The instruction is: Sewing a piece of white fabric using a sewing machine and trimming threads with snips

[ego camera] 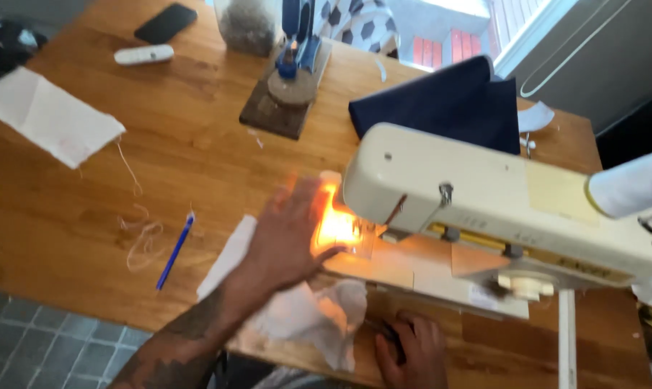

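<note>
left hand (290, 234) spread flat, fingers splayed, pressing white cloth (297, 313) onto the bed of the cream sewing machine (499, 198), beside the glowing needle lamp, likely to steady the feed. right hand (409, 349) low at the worktop (196, 144) edge, grip unclear, something dark under it. blue pen (175, 251) lying apart.

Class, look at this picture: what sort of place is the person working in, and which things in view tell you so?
Probably a home sewing corner. A cream sewing machine stands on a wooden table, the left hand presses white fabric beside its lit needle area, and folded navy cloth lies behind.
</note>
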